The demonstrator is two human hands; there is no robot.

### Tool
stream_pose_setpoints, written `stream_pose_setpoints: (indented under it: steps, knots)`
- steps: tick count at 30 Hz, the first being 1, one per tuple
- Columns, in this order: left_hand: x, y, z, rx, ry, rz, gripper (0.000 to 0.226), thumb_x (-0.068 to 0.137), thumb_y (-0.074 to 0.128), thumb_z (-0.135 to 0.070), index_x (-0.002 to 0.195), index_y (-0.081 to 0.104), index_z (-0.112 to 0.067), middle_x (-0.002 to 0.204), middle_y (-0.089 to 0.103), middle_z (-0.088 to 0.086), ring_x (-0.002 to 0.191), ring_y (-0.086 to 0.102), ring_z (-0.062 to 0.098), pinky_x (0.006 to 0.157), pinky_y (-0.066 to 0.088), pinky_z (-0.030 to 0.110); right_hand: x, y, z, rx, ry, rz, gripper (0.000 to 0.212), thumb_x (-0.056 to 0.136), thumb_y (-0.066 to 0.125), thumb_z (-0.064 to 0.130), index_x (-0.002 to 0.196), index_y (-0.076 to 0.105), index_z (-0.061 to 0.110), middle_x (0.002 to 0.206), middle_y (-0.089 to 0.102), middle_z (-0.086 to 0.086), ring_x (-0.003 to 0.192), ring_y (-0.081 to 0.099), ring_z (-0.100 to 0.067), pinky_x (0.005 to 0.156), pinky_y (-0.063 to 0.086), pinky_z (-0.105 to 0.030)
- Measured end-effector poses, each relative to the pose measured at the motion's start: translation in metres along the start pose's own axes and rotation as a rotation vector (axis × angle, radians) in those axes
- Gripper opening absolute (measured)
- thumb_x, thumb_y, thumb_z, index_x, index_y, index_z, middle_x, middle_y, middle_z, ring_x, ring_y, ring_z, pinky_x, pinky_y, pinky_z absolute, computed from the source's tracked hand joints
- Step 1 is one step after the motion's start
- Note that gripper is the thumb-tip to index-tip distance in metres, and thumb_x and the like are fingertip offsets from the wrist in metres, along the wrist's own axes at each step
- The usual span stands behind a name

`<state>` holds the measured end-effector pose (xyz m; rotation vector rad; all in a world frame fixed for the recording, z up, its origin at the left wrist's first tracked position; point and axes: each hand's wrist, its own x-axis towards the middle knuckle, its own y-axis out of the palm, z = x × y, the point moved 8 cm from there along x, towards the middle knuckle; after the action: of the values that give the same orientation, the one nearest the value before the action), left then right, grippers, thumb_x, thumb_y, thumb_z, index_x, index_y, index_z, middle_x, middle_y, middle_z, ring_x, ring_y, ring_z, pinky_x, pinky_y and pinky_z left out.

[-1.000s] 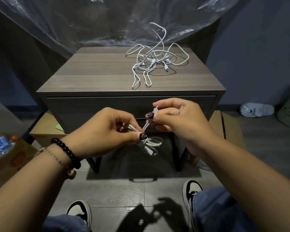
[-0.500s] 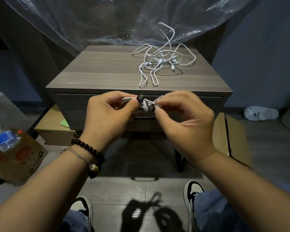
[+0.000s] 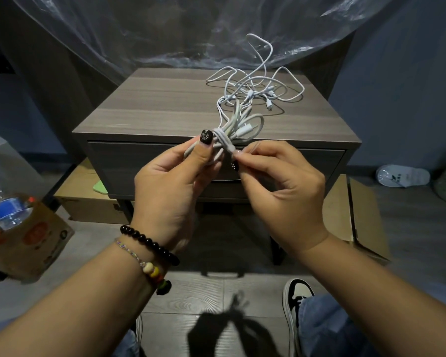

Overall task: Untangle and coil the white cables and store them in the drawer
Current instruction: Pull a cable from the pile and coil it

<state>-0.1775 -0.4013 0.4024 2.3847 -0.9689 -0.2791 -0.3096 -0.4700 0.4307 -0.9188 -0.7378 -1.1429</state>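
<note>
- Your left hand (image 3: 173, 176) grips a coiled white cable (image 3: 232, 135), thumb pressed on the bundle just beside the wrapped band at its middle, fingers curled round it from below.
- Your right hand (image 3: 281, 181) pinches the loose end of that same cable between thumb and forefinger, right at the wrapped band; the other fingers are curled in loosely.
- The coil sits between your two hands, held in the air in front of the drawer (image 3: 165, 163), its loops fanning up and away from you over the front edge of the nightstand (image 3: 152, 109). One plug end shows among the loops.
- The drawer front is flush with the nightstand, closed.
- The tangled cables (image 3: 255, 88) lie on the nightstand top, toward its far right part, well apart from your hands; one loop stands up off the surface against the plastic sheet (image 3: 165, 34) behind.
- On your left wrist you wear a dark beaded bracelet (image 3: 150, 244) and a thinner one with coloured beads.
- A flat cardboard box (image 3: 88, 202) lies on the floor under the nightstand's left side, a green item on it.
- At the left edge a water bottle (image 3: 3, 202) stands in an open carton.
- At the far right a white slipper (image 3: 403, 175) lies on the floor.
- Your right shoe (image 3: 295, 295) shows below, beside your jeans.
</note>
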Motion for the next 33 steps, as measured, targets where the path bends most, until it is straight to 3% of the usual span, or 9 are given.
stream_pose_setpoints:
  steps: [6, 10, 14, 19, 23, 25, 28, 31, 33]
  knots:
    - [-0.003, 0.008, -0.008, -0.024, 0.012, 0.083, 0.025, 0.071, 0.062, -0.009, 0.095, 0.067, -0.004, 0.08, 0.075, 0.0, 0.07, 0.068, 0.004, 0.069, 0.055, 0.016, 0.0, -0.003, -0.013, 0.119, 0.22, -0.002, 0.018, 0.078, 0.072, -0.006, 0.093, 0.075, 0.004, 0.09, 0.071, -0.006, 0.085, 0.067, -0.008, 0.078, 0.05, -0.016]
    - [-0.003, 0.009, -0.005, -0.031, -0.021, 0.128, 0.024, 0.072, 0.061, -0.01, 0.095, 0.067, -0.004, 0.084, 0.074, 0.0, 0.075, 0.068, 0.006, 0.07, 0.055, 0.016, 0.0, -0.006, -0.032, 0.321, 0.542, 0.004, 0.023, 0.078, 0.072, -0.004, 0.091, 0.075, 0.015, 0.086, 0.074, 0.0, 0.083, 0.07, -0.011, 0.079, 0.058, -0.032]
    - [-0.002, 0.011, -0.001, -0.019, -0.083, 0.202, 0.027, 0.07, 0.059, -0.015, 0.095, 0.064, -0.005, 0.09, 0.072, 0.002, 0.079, 0.068, 0.008, 0.067, 0.055, 0.017, -0.006, 0.004, -0.042, 0.631, 0.756, 0.079, 0.031, 0.076, 0.068, -0.013, 0.093, 0.07, 0.013, 0.073, 0.071, 0.008, 0.075, 0.066, -0.005, 0.075, 0.056, -0.022]
    - [0.0, 0.012, 0.004, 0.173, -0.16, 0.356, 0.021, 0.079, 0.062, -0.023, 0.096, 0.058, -0.011, 0.088, 0.071, -0.001, 0.071, 0.067, 0.008, 0.051, 0.049, 0.016, 0.015, -0.002, -0.027, 0.355, 0.432, 0.336, 0.032, 0.076, 0.07, -0.012, 0.089, 0.072, 0.017, 0.078, 0.071, 0.019, 0.081, 0.068, 0.003, 0.074, 0.051, -0.011]
    - [0.0, 0.015, 0.008, 0.269, -0.252, 0.47, 0.033, 0.064, 0.062, -0.03, 0.091, 0.058, -0.011, 0.091, 0.072, 0.005, 0.071, 0.071, 0.018, 0.046, 0.051, 0.019, 0.019, -0.007, -0.024, 0.2, 0.241, 0.489, 0.02, 0.077, 0.076, 0.003, 0.095, 0.072, 0.011, 0.083, 0.07, 0.009, 0.077, 0.066, 0.001, 0.068, 0.049, -0.012]
    - [-0.001, 0.015, 0.01, 0.267, -0.295, 0.523, 0.02, 0.064, 0.063, -0.027, 0.081, 0.065, -0.015, 0.091, 0.072, 0.008, 0.074, 0.072, 0.025, 0.046, 0.053, 0.02, 0.019, -0.007, -0.027, 0.241, 0.267, 0.567, 0.016, 0.075, 0.077, 0.009, 0.091, 0.074, 0.007, 0.081, 0.072, -0.005, 0.076, 0.068, -0.011, 0.066, 0.055, -0.025]
    - [-0.003, 0.017, 0.01, 0.273, -0.312, 0.651, 0.013, 0.065, 0.07, -0.019, 0.075, 0.067, -0.012, 0.088, 0.071, 0.009, 0.072, 0.071, 0.022, 0.052, 0.056, 0.024, 0.015, -0.006, -0.036, 0.316, 0.419, 0.689, 0.016, 0.071, 0.077, 0.015, 0.086, 0.075, 0.009, 0.08, 0.073, -0.008, 0.072, 0.067, -0.011, 0.068, 0.055, -0.027]
    - [-0.001, 0.017, 0.013, 0.547, -0.241, 0.746, 0.021, 0.069, 0.069, -0.01, 0.08, 0.063, 0.007, 0.083, 0.071, 0.01, 0.072, 0.07, 0.02, 0.058, 0.057, 0.024, 0.004, -0.003, -0.046, 0.214, 0.47, 0.853, 0.009, 0.077, 0.075, 0.008, 0.082, 0.075, 0.016, 0.08, 0.073, -0.004, 0.074, 0.069, -0.019, 0.072, 0.056, -0.034]
    - [0.001, 0.017, 0.015, 0.748, -0.145, 0.744, 0.019, 0.07, 0.067, -0.006, 0.082, 0.063, 0.008, 0.081, 0.072, 0.009, 0.072, 0.071, 0.017, 0.063, 0.057, 0.023, -0.006, 0.003, -0.053, 0.15, 0.504, 0.935, 0.011, 0.081, 0.072, 0.005, 0.083, 0.075, 0.015, 0.079, 0.073, -0.004, 0.074, 0.069, -0.022, 0.068, 0.056, -0.034]
